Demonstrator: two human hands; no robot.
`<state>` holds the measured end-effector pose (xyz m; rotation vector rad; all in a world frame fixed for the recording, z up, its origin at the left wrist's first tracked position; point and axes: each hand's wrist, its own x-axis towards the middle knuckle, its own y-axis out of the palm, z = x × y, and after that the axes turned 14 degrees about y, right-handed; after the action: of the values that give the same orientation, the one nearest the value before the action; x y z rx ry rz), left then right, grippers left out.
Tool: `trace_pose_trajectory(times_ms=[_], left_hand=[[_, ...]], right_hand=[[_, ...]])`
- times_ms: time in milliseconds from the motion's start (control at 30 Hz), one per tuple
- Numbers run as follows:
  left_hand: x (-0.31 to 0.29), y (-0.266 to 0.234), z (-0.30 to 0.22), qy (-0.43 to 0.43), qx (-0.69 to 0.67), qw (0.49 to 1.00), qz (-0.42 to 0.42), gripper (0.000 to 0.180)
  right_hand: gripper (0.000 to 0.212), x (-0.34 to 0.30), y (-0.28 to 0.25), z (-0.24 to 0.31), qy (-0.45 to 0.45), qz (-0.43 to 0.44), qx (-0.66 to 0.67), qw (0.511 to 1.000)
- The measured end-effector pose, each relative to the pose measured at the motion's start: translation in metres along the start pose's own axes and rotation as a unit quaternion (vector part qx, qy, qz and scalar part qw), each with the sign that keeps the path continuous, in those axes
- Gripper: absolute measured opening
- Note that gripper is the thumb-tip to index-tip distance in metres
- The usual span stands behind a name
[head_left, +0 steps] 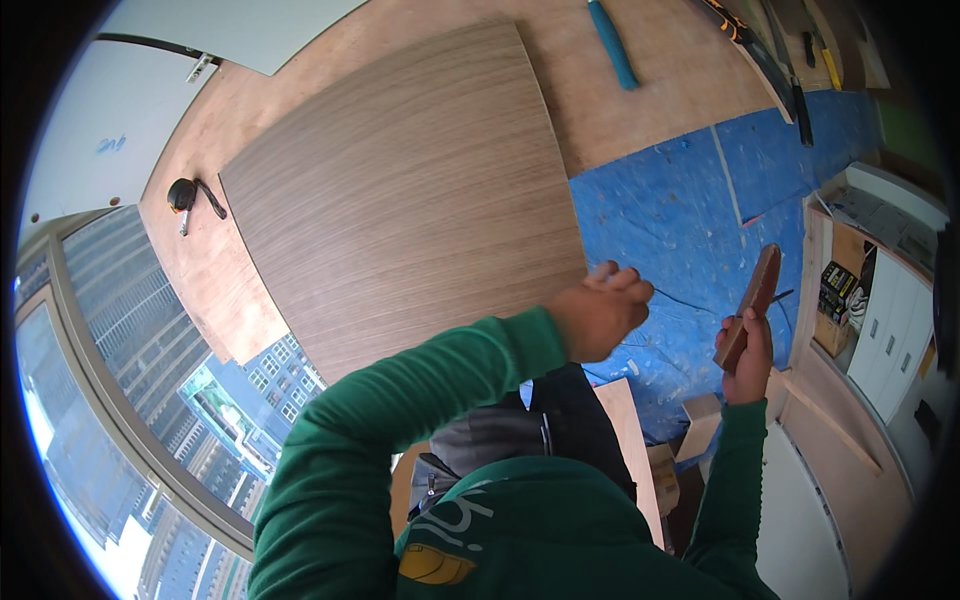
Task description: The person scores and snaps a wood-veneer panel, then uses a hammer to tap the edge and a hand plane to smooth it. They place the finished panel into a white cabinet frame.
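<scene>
A large wood-grain panel (410, 190) lies flat on the plywood worktop in front of me. My left hand (600, 310) is over its near right corner, fingers curled in; whether anything is inside them is hidden. Farther right, my right hand (748, 362) grips a long reddish-brown block (757, 290) by its lower end. The block has a rounded tip and points up and away, held over the blue sheet and apart from the panel.
Plywood (590, 120) extends past the panel, with a tape measure (182, 196) at left and a teal-handled tool (613, 45) at the back. Saws (750, 55) lie at far right. Blue sheeting (650, 220) covers the right side, beside a white drawer cabinet (890, 320). Windows (130, 290) are left.
</scene>
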<state>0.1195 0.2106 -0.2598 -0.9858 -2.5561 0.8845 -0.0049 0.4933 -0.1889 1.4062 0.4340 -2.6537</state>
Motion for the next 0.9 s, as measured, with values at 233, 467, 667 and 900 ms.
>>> trace_pose_trajectory(times_ms=[233,467,667,900], left_hand=[[-0.148,-0.108,0.097,-0.241,0.298,0.873,-0.301,0.055],[-0.201,-0.125,0.154,-0.377,0.365,0.782,-0.336,0.051],[-0.202,-0.125,0.153,-0.378,0.344,0.784,-0.351,0.05],[-0.203,-0.125,0.151,-0.365,0.348,0.781,-0.368,0.048]], right_hand=[[0.033,0.03,0.142,0.057,-0.218,0.078,-0.195,0.953],[0.052,0.08,0.326,0.114,-0.407,-0.004,-0.36,0.84],[0.056,0.104,0.391,0.143,-0.468,-0.07,-0.427,0.771],[0.058,0.112,0.415,0.162,-0.45,-0.064,-0.478,0.751]])
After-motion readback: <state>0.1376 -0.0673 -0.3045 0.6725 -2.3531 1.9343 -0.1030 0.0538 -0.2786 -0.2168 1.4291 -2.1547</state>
